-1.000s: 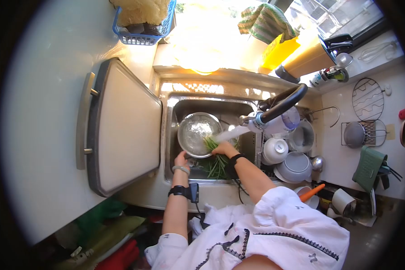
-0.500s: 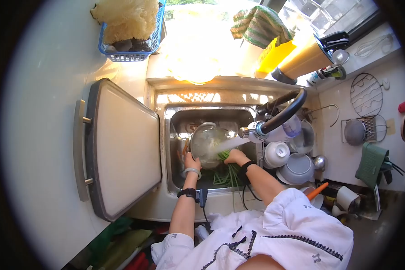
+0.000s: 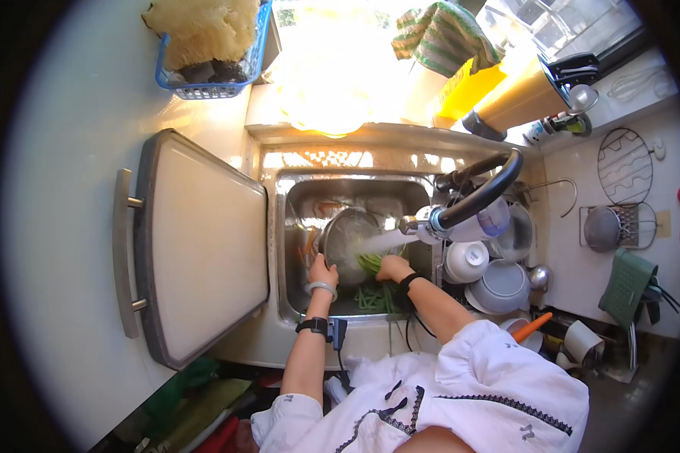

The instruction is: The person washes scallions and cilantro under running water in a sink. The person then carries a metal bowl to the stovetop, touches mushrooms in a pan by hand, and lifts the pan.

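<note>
My left hand (image 3: pixel 323 272) is closed on the near left rim of a round metal bowl (image 3: pixel 340 226) inside the sink. My right hand (image 3: pixel 394 269) grips a bunch of long green vegetable stalks (image 3: pixel 369 263), their ends reaching over the bowl's right side. From the black tap (image 3: pixel 482 198) a white stream of water (image 3: pixel 389 241) pours down to the left, into the bowl. More loose green stalks (image 3: pixel 372 299) lie on the sink floor below my hands. Something orange, perhaps carrots (image 3: pixel 307 245), rests left of the bowl, partly hidden.
A large cutting board (image 3: pixel 204 249) covers the counter left of the steel sink (image 3: pixel 283 302). White bowls (image 3: pixel 467 260) and a grey pot (image 3: pixel 499 287) are stacked at the right. A knife block (image 3: pixel 517 98) stands behind, and a blue basket (image 3: pixel 211 89) sits at the back left.
The stalks in my right hand have shifted slightly left, and fewer hang toward the sink's front edge. My left hand stays at the bowl's rim. The whole view has shifted a little.
</note>
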Demonstrator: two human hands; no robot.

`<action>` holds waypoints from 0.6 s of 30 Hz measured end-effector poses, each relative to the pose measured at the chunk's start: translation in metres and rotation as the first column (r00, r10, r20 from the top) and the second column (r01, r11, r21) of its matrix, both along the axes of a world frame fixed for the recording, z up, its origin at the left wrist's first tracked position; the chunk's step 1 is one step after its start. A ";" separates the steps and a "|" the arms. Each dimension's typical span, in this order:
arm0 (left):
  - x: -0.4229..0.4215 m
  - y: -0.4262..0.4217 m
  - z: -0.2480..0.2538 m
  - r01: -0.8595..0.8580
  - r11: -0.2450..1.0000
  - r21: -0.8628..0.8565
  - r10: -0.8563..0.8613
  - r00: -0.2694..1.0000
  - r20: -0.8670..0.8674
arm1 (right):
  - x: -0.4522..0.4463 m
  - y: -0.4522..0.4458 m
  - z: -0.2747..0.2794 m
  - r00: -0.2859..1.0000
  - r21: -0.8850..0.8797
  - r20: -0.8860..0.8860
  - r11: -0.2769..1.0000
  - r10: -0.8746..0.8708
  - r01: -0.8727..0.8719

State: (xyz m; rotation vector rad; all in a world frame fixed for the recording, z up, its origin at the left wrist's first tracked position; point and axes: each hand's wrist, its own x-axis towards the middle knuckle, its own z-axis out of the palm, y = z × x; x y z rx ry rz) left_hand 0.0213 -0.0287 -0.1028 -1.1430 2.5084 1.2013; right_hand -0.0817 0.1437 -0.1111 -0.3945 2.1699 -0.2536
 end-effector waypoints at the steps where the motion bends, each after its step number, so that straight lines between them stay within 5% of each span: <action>1: -0.003 -0.002 -0.003 -0.006 1.000 -0.012 0.006 1.000 -0.007 | -0.005 -0.005 0.005 0.988 0.116 0.044 0.981 0.150 -0.154; 2: -0.001 -0.001 -0.007 0.003 0.998 -0.067 -0.006 0.998 -0.055 | -0.011 -0.010 -0.001 0.992 -0.055 0.052 0.993 0.111 -0.108; 3: 0.001 0.004 -0.002 0.009 0.994 -0.111 -0.020 0.995 -0.099 | -0.011 -0.010 -0.004 0.992 -0.049 0.059 0.993 0.112 -0.109; 4: -0.002 0.004 0.002 -0.069 0.994 0.082 0.066 0.997 0.034 | -0.013 -0.010 -0.007 1.000 -0.060 0.015 0.998 0.010 -0.009; 5: -0.001 0.009 0.007 -0.072 0.993 0.092 0.069 0.997 0.039 | -0.010 -0.006 -0.009 0.996 -0.073 -0.024 0.993 -0.091 0.089; 6: 0.000 0.012 0.020 -0.105 0.982 0.156 0.096 0.993 0.065 | -0.007 0.001 -0.004 0.997 0.053 0.000 0.996 -0.076 0.076; 10: -0.005 0.009 0.025 -0.131 0.978 0.164 0.126 0.991 0.038 | -0.016 -0.010 0.004 0.995 0.015 0.040 0.996 0.091 -0.092; 13: 0.002 0.017 0.023 -0.132 0.971 0.197 0.114 0.989 0.098 | -0.007 -0.003 -0.002 0.999 0.010 0.016 0.999 -0.052 0.052; 15: -0.001 0.015 0.027 -0.106 0.974 0.199 0.099 0.994 0.046 | -0.011 0.001 -0.015 0.999 0.146 -0.004 0.989 0.036 -0.035; 17: -0.007 0.012 0.031 -0.101 0.974 0.203 0.101 0.995 0.013 | -0.013 0.000 -0.047 0.976 -0.093 -0.062 0.972 0.210 -0.215; 18: -0.007 0.012 0.028 -0.109 0.971 0.212 0.108 0.994 0.014 | -0.018 -0.012 -0.020 0.984 -0.216 -0.077 0.961 0.160 -0.173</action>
